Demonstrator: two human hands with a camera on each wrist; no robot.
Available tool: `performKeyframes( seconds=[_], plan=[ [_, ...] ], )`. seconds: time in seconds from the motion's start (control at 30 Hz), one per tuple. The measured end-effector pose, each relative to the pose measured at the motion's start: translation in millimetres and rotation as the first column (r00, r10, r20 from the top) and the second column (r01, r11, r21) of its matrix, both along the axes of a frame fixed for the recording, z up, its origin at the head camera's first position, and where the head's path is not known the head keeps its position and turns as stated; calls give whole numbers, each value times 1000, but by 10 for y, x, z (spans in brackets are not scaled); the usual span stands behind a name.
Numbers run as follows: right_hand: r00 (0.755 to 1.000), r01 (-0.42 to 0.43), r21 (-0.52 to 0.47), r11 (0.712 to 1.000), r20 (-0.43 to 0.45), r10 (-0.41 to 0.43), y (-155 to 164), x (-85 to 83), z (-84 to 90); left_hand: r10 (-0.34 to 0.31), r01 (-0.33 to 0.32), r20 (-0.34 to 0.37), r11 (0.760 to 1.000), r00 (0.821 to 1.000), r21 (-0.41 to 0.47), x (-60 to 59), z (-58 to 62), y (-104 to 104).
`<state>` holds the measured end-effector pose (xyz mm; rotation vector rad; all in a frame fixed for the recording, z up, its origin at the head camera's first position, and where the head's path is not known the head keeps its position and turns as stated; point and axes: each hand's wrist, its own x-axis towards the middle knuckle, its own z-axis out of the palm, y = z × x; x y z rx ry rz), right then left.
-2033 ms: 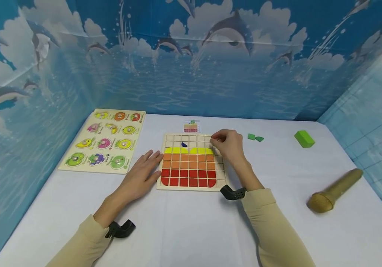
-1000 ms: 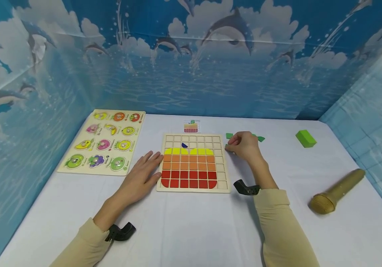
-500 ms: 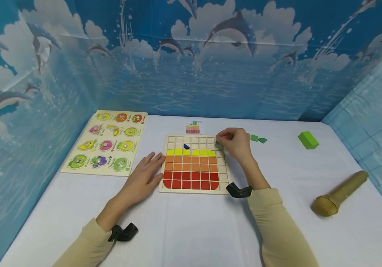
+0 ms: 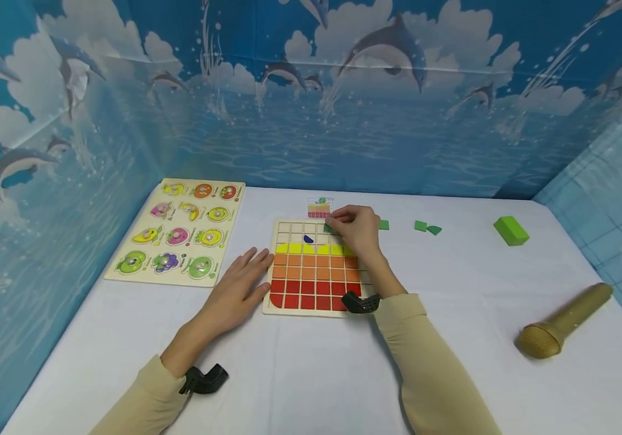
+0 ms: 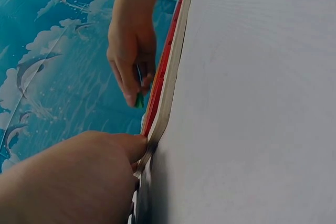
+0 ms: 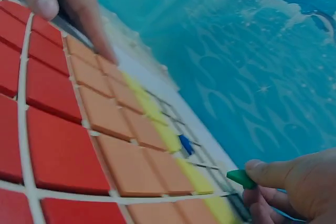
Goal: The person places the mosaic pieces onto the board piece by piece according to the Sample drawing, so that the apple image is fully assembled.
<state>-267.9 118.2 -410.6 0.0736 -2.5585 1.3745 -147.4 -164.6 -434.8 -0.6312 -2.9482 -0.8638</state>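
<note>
My right hand point(image 4: 358, 229) pinches a small green tile point(image 6: 241, 178) between thumb and fingers, over the upper rows of a wooden grid board point(image 4: 300, 312). Red, orange and yellow tiles fill the board's lower and middle rows. A dark blue piece point(image 4: 308, 239) sits just above the yellow row. Flat against the board's left edge lies my left hand point(image 4: 240, 290), fingers extended; its thumb point(image 5: 134, 145) touches the edge in the left wrist view. One green square point(image 4: 384, 225) lies right of my right hand, and two more green pieces point(image 4: 421, 225) are farther right.
Behind the board lies a small picture card point(image 4: 319, 208) with the coloured pattern. A fruit puzzle board point(image 4: 182, 232) is at the left. At the right are a light green block point(image 4: 511, 231) and a gold microphone point(image 4: 561, 326). A dolphin-print curtain point(image 4: 289, 139) borders the white table.
My right hand went from the board to the green pieces on its right, then came back left over the upper rows with a green tile. The left hand stays at the board's edge.
</note>
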Motion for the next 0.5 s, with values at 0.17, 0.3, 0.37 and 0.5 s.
performKeyframes(
  seconds=[0.17, 0.3, 0.37, 0.5],
  plan=[
    [1000, -6, 49, 999, -10, 7, -53, -2, -75, -2, 2, 7, 1000, 1000, 4, 8, -9, 26],
    [1000, -21, 65, 998, -18, 23, -60, 15, -75, -5, 5, 6, 1000, 1000, -6, -4, -6, 26],
    [999, -29, 68, 997, -24, 31, -65, 15, -78, -4, 4, 6, 1000, 1000, -10, -9, -6, 19],
    [998, -46, 81, 996, -38, 50, -77, 8, -98, 1, 0, 7, 1000, 1000, -12, -11, 3, 2]
  ],
)
